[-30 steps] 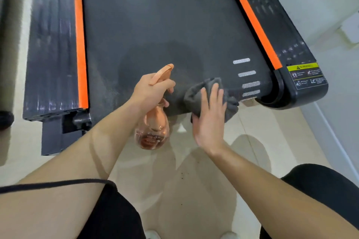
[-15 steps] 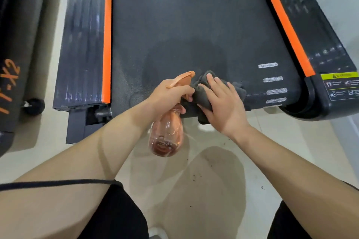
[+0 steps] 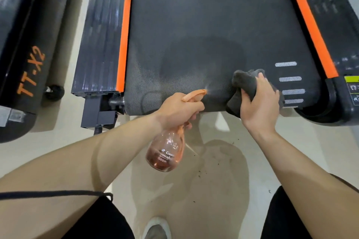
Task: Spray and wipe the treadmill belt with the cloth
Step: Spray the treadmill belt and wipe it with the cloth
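Head view: left hand (image 3: pixel 179 107) grips spray bottle (image 3: pixel 167 151) at the treadmill belt (image 3: pixel 204 25) rear edge, faint mist at nozzle, probably spraying. Right hand (image 3: pixel 259 103) clutches grey cloth (image 3: pixel 245 85) on the belt, just right of the nozzle.

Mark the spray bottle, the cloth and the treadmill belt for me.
spray bottle (image 3: pixel 167 153): head view, on the clear pink body by its label.
cloth (image 3: pixel 245 81): head view, on its upper grey fold.
treadmill belt (image 3: pixel 204 15): head view, on the bare surface far up from the near edge.
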Demonstrator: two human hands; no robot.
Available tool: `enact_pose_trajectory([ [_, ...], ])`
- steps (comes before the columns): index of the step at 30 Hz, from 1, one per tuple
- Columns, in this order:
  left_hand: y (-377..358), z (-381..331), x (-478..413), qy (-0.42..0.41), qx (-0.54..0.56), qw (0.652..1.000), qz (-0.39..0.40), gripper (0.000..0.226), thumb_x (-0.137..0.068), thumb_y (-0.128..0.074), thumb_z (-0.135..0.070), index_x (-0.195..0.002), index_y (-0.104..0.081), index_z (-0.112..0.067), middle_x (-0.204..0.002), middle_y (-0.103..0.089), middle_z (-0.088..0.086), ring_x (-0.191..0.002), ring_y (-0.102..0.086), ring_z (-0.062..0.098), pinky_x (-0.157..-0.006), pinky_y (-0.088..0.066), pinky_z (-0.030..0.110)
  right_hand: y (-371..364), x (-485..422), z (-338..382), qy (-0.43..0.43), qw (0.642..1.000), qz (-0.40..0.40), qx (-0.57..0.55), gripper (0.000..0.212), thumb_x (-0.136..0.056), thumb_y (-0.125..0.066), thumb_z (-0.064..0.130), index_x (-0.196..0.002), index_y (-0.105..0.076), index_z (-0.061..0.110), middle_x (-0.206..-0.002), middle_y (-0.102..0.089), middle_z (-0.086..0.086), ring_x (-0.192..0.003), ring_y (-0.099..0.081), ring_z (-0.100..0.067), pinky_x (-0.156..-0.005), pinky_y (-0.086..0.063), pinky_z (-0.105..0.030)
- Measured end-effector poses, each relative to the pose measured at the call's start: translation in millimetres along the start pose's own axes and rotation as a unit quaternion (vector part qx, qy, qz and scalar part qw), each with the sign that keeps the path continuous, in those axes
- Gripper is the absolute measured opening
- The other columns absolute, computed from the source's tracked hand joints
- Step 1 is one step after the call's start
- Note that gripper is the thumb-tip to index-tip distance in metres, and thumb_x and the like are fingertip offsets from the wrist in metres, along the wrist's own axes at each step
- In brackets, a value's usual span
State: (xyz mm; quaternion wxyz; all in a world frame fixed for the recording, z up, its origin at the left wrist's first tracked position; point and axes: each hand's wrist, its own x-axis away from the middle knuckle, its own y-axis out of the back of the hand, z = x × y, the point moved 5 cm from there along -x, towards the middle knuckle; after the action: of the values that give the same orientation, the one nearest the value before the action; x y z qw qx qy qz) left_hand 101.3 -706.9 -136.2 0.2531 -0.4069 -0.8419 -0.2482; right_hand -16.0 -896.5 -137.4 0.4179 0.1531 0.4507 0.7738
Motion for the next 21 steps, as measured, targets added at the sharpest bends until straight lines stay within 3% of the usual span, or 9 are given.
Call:
enact_pose_trajectory([
  [5, 8, 0, 2, 0.009, 0.010, 1.000, -0.010, 0.018, -0.091, -0.071, -0.017, -0.077, -0.064, -0.008, -0.072, -0.059, 0.009, -0.049, -0.051, 0.020, -0.045, -0.045, 0.021, 3, -1, -7, -0.014, 0.999, 0.013, -0.027, 0.037, -0.099, -0.056, 0.025, -0.132, -0.058, 0.009, -0.147, -0.055, -0.012, -0.132, -0.048, -0.038, -0.114, -0.033, -0.056],
  [10, 30, 7, 1, 0.033, -0.033, 0.996, -0.072, 0.022, -0.073, -0.072, -0.029, -0.072, -0.069, -0.007, -0.063, -0.064, 0.003, -0.054, -0.057, 0.026, -0.062, -0.053, 0.036, -2, 0, -6, 0.015, 1.000, 0.006, -0.020, 0.035, -0.096, -0.053, 0.028, -0.125, -0.059, 0.009, -0.140, -0.060, -0.015, -0.131, -0.051, -0.040, -0.117, -0.028, -0.057],
  [15, 54, 17, 17, 0.052, -0.045, 0.995, -0.076, 0.021, -0.080, -0.071, -0.024, -0.084, -0.069, -0.004, -0.073, -0.062, 0.009, -0.045, -0.055, 0.025, -0.049, -0.041, 0.022, -10, 1, 12, 0.057, 0.996, 0.006, -0.075, 0.027, -0.098, -0.055, 0.024, -0.122, -0.061, 0.012, -0.133, -0.065, -0.010, -0.127, -0.053, -0.034, -0.118, -0.026, -0.051],
  [18, 64, 25, 26, 0.061, -0.092, 0.992, -0.063, 0.018, -0.081, -0.068, -0.022, -0.067, -0.061, -0.014, -0.076, -0.065, 0.005, -0.045, -0.058, 0.023, -0.047, -0.040, 0.021, -19, -1, 26, 0.071, 0.992, 0.004, -0.101, 0.028, -0.098, -0.052, 0.028, -0.121, -0.062, 0.014, -0.123, -0.070, -0.005, -0.119, -0.058, -0.032, -0.116, -0.029, -0.053],
  [19, 66, 28, 27, 0.070, -0.092, 0.991, -0.062, 0.014, -0.082, -0.066, -0.021, -0.070, -0.064, -0.015, -0.073, -0.064, 0.006, -0.045, -0.058, 0.022, -0.048, -0.042, 0.021, -22, -3, 31, 0.069, 0.992, 0.002, -0.107, 0.031, -0.097, -0.052, 0.029, -0.123, -0.062, 0.014, -0.122, -0.070, -0.004, -0.119, -0.059, -0.030, -0.116, -0.029, -0.053],
  [21, 71, 30, 31, 0.067, -0.062, 0.994, -0.064, 0.015, -0.086, -0.066, -0.018, -0.095, -0.077, -0.012, -0.068, -0.059, 0.007, -0.045, -0.055, 0.022, -0.050, -0.046, 0.022, -31, -8, 41, 0.064, 0.991, 0.005, -0.115, 0.033, -0.097, -0.050, 0.033, -0.124, -0.063, 0.017, -0.122, -0.070, 0.000, -0.118, -0.059, -0.027, -0.118, -0.026, -0.052],
])
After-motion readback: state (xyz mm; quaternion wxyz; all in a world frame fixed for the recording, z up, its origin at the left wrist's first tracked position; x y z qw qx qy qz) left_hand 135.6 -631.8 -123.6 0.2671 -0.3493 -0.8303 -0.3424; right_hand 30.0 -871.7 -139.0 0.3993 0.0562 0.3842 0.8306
